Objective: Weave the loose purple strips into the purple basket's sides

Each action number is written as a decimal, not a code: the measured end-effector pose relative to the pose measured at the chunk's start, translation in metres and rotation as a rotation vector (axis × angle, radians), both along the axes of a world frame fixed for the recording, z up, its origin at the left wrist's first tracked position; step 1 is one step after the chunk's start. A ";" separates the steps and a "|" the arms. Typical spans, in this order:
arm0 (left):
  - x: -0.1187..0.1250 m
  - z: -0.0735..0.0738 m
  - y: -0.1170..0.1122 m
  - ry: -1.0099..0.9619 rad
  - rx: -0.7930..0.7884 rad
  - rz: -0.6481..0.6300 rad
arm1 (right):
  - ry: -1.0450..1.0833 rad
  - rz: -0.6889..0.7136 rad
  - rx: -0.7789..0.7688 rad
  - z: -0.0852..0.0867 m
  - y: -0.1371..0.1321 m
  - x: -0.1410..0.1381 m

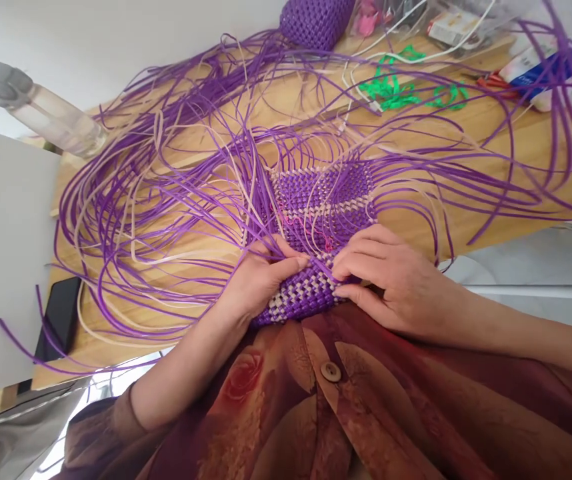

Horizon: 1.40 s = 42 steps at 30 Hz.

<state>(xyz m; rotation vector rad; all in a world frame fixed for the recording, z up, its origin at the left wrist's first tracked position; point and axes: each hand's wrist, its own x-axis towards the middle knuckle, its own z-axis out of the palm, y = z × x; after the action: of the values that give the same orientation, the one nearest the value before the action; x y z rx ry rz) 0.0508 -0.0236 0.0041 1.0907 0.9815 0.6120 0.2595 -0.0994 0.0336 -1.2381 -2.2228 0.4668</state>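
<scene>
A partly woven basket [306, 293] of purple and beige plastic cord lies at the table's front edge, against my shirt. Long loose cords [206, 160] fan out from its edges. My left hand [266, 273] pinches the woven edge between thumb and forefinger, with several strands running past the fingers. On the other side, my right hand [381, 273] has its thumb and fingers closed on a purple cord [325, 268] at the same row. Bits of pink string [329, 240] show inside the weave. The tips of the right fingers partly hide the cord.
Around the wooden table [496, 240] are a clear bottle with a grey cap [41, 107], a black phone [59, 317], a finished-looking purple woven piece [316, 23], green string [391, 87], a white cable [416, 57], red-handled tool [499, 83] and plastic bags [466, 27].
</scene>
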 end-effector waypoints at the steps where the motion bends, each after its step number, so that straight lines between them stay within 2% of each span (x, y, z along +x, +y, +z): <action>1: 0.000 0.000 0.001 0.010 -0.013 -0.002 | 0.045 0.001 0.005 -0.002 0.000 -0.001; 5: 0.005 -0.001 0.003 0.028 -0.070 -0.089 | 0.177 -0.045 -0.039 -0.009 0.003 -0.004; 9: 0.007 -0.003 0.003 0.070 0.030 -0.079 | 0.138 -0.076 -0.121 -0.005 0.005 -0.006; 14: 0.006 -0.006 -0.004 0.173 0.149 -0.066 | 0.034 0.010 -0.310 0.004 0.005 -0.008; 19: 0.007 -0.006 -0.007 0.172 0.182 -0.059 | -0.001 0.075 -0.384 0.010 0.005 -0.002; 21: 0.006 -0.007 -0.007 0.152 0.213 -0.074 | 0.004 0.104 -0.411 0.014 0.013 0.003; 24: 0.004 -0.011 -0.006 0.143 0.276 -0.068 | -0.008 0.030 -0.370 0.019 0.033 0.006; 27: 0.002 -0.011 -0.006 0.152 0.302 -0.074 | -0.115 -0.007 -0.329 0.021 0.056 0.002; 30: 0.001 -0.007 -0.006 0.180 0.315 -0.094 | -0.185 0.011 -0.409 0.018 0.072 -0.007; 33: 0.001 -0.002 -0.005 0.210 0.302 -0.113 | -0.006 -0.013 -0.537 0.012 0.084 -0.010; 35: 0.001 -0.001 -0.004 0.202 0.261 -0.130 | 0.074 0.034 -0.637 0.006 0.091 -0.008; 39: 0.001 -0.002 -0.004 0.149 0.135 -0.119 | 0.083 0.233 -0.837 -0.003 0.105 0.002; 42: 0.001 -0.003 -0.004 0.134 0.102 -0.126 | 0.112 0.326 -0.863 -0.007 0.112 0.004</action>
<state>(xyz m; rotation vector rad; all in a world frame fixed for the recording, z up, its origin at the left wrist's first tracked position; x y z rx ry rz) 0.0517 -0.0273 0.0008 1.2878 0.9968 0.4954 0.2635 0.0122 0.0265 -1.1623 -2.1779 1.7053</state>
